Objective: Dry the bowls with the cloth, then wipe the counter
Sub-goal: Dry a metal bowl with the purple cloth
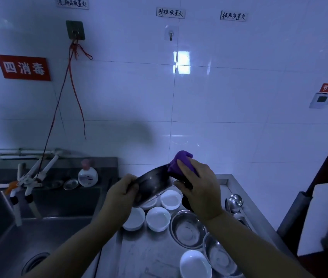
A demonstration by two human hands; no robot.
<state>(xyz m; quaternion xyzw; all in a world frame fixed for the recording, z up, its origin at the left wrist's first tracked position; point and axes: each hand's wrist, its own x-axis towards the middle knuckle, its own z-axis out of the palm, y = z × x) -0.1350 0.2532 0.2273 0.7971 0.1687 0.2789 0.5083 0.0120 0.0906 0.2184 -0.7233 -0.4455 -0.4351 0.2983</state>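
Observation:
My left hand (122,192) grips the rim of a steel bowl (152,185), held tilted above the counter. My right hand (200,189) holds a purple cloth (179,163) against the bowl's far rim. Below, on the steel counter (149,253), stand several white bowls (157,218) and two steel bowls (188,227), one nearer the front (219,255). One more white bowl (195,264) sits at the front edge.
A sink (38,227) with white taps (30,177) lies to the left, a soap bottle (87,174) behind it. Ladles and spoons (235,203) lie along the counter's right rim. A tiled wall rises behind; a dark cabinet and white board (323,217) stand at right.

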